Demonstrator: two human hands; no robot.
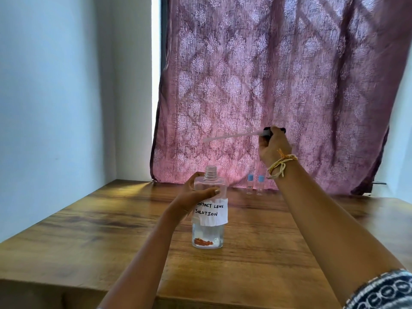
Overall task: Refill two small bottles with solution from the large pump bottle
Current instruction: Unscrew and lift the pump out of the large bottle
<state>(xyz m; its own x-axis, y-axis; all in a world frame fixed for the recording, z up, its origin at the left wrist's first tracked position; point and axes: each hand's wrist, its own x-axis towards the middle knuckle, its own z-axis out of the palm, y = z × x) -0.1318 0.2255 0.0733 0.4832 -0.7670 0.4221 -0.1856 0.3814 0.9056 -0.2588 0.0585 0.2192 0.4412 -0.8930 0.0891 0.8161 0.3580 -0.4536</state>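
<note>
The large clear bottle (208,221) stands upright on the wooden table (89,230), its threaded neck uncapped and a paper label reading "contact lens solution" on its side. My left hand (194,195) grips its upper body. My right hand (273,144) is raised to the right above the table and holds the dark pump head (267,131), whose pale dip tube (229,136) sticks out to the left in the air. Two small clear bottles, one (250,184) beside the other (260,185), stand with blue caps at the back of the table, below my right hand.
A pink patterned curtain (278,85) hangs behind the table, close to the small bottles. A pale wall (55,97) runs along the left side. The table's front edge (66,282) is near me.
</note>
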